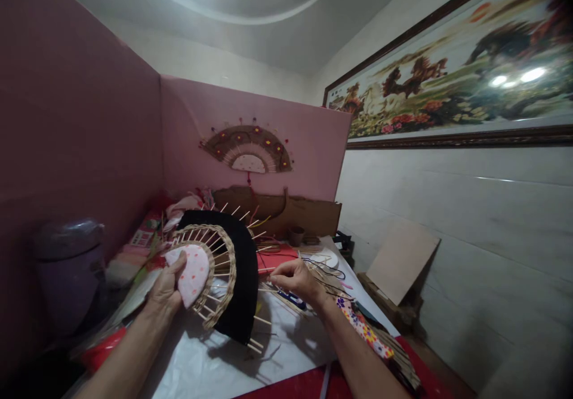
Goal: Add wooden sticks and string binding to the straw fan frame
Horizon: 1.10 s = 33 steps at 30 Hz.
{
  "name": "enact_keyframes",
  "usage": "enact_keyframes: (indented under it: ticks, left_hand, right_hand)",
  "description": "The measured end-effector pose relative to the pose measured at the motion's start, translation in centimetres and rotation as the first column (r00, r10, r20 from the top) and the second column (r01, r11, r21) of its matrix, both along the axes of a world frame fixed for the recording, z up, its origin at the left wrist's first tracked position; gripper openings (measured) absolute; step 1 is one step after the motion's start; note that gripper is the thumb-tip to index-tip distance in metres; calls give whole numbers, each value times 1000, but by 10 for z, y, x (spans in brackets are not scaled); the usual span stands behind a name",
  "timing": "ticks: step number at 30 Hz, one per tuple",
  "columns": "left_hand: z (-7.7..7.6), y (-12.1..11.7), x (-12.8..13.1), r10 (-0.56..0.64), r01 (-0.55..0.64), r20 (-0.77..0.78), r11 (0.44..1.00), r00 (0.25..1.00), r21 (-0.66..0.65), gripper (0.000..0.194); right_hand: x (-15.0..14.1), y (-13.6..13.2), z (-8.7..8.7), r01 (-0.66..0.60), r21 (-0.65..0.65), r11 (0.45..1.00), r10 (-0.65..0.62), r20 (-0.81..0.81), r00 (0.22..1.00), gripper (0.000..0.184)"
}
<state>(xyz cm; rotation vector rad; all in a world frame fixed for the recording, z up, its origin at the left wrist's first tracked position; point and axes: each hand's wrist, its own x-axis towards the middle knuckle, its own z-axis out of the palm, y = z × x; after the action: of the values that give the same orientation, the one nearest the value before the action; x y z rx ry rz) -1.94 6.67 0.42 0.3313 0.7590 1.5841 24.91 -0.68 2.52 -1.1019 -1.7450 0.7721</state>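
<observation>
Head view: the left hand (165,285) grips one fan (245,268), the right hand (295,280) seemingly pinching one stick (265,271).

Pink partition (308,148), pale wall (456,199)

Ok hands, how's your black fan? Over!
Left hand: gripping curved black fan, pale sticks, by spotted white semicircular base. Right hand: near stick tips, grip unclear. Thin black cords beside it.
</observation>
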Motion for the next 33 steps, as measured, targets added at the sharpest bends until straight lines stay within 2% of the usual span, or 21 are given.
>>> enact_keyframes:
  ticks: [3,11,15,20,26,33]
  left_hand:
    - [0,-2,2,4,-4,-13,1000,1000,-1,21]
    - [6,-6,5,12,-10,57,1000,998,-27,28]
    - [7,-6,7,26,-26,25,1000,999,10,25]
    - [10,-10,11,-14,14,-11,999,1000,44,26]
    - [18,-12,11,21,-23,26,995,999,93,18]
    - [22,-14,9,95,-100,61,992,994,76,15]
  right_hand:
    - [-2,-1,-2,20,120,993,-32,101,994,13]
    - [-7,-12,3,-64,326,943,-52,334,941,14]
    - [-8,-16,7,-36,427,904,-149,392,908,16]
    - [-6,-18,12,26,539,842,-315,452,835,19]
    - [-3,-20,12,8,599,800,-330,429,841,15]
    - [-6,-21,10,-45,572,819,-244,417,876,14]
